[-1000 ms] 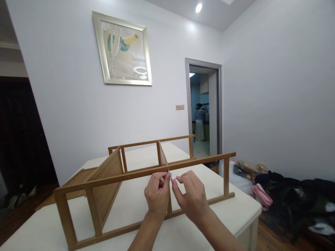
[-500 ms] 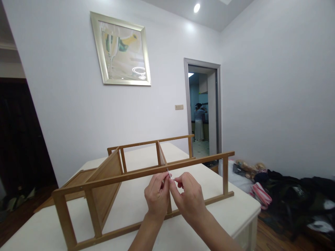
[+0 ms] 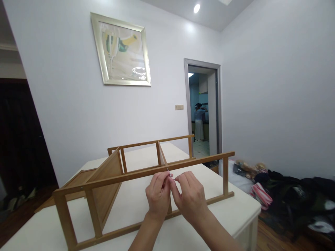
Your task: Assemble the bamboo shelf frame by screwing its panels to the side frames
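A brown wooden shelf frame (image 3: 204, 161) lies on its side on the white table (image 3: 230, 212). At the middle of its near upper rail, a small bent metal hex key (image 3: 170, 175) has its tip against the wood. My left hand (image 3: 158, 193) pinches the key close to that tip, with fingers closed. From the other side, my right hand (image 3: 190, 193) grips the key's free arm between thumb and forefinger. Most of the key is hidden by my fingers, and the screw head cannot be made out.
A wooden panel (image 3: 78, 179) is at the table's left, behind the frame. Dark clothes and bags (image 3: 293, 198) are heaped right of the table, with a pink striped cloth (image 3: 261, 196). Beyond the doorway (image 3: 186, 104), a person (image 3: 199, 122) stands at a counter.
My right thumb and fingers have shifted slightly around the key, moving in toward my left hand and then apart a little. The frame stays in place.
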### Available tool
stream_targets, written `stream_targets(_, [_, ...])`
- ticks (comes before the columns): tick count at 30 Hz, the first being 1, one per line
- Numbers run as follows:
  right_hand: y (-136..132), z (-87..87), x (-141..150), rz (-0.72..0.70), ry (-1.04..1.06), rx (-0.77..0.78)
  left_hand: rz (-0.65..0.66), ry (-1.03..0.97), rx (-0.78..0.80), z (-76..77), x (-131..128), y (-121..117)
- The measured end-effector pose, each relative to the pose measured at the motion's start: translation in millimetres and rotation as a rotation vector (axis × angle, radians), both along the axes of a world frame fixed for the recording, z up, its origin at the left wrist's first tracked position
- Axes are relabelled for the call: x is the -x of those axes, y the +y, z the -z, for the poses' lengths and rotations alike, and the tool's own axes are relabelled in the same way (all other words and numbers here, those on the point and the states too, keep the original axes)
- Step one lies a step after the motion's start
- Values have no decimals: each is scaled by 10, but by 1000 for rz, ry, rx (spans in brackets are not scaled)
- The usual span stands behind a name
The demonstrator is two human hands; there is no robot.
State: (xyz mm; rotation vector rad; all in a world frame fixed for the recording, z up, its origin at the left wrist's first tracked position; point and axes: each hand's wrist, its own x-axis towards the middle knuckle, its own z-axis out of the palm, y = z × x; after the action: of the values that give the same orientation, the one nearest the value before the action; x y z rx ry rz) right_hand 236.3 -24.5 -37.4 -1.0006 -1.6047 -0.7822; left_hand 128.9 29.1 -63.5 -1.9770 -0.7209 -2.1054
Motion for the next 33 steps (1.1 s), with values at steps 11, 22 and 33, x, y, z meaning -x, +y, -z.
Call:
stream_targets(11, [4, 8, 23, 100, -104, -29, 10, -6, 14, -9, -19, -2])
stream_targets(22, [31, 2, -11, 40, -70, -15, 11, -25, 40, -48, -49, -34])
stream_targets(33, [7, -135, -28, -20, -243, -68, -93, 9, 57, -123, -6, -21])
